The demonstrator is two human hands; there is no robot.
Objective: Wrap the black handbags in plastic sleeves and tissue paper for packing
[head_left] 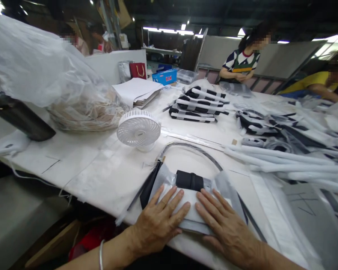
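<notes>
My left hand (pixel 159 221) lies flat with fingers spread on a folded white piece (pixel 192 208) inside a clear plastic bag (pixel 224 183) at the table's near edge. My right hand (pixel 228 228) presses flat beside it, fingers stretched out on the same packet. A black rolled band (pixel 189 180) sits at the packet's far end, just beyond my fingertips. A thin dark strap (pixel 202 152) loops in an arc behind it.
A small white fan (pixel 138 129) stands behind the packet. Stacks of black-and-white folded items (pixel 198 105) and white rolled pieces (pixel 284 161) cover the middle and right of the white table (pixel 81 165). A big plastic bag (pixel 45 75) sits left. Two people work at the far side.
</notes>
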